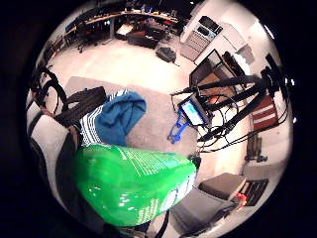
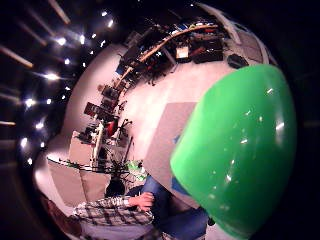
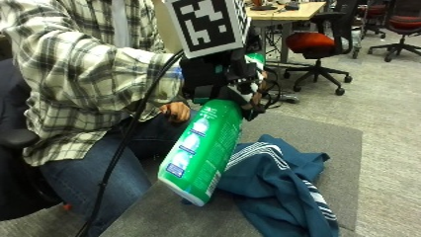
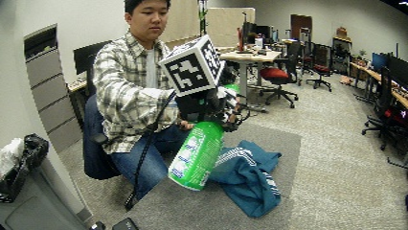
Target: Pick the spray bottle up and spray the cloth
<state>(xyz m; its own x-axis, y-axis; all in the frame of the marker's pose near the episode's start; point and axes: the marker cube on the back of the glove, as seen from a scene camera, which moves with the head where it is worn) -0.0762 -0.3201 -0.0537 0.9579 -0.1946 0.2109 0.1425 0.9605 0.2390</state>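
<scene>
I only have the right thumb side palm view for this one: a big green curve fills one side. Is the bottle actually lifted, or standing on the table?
Observer: Lifted. In the outside view the green spray bottle hangs tilted, its base clear of the grey table.
Operator: Is the gloved hand holding it?
Observer: Yes, the right hand grips it at the neck, by the trigger end.
Operator: Where is the cloth?
Observer: The blue cloth with white stripes lies crumpled on the table, beside and below the bottle.
Operator: And the other hand?
Observer: The bare hand rests near the person's lap, behind the bottle, touching neither bottle nor cloth.
</scene>
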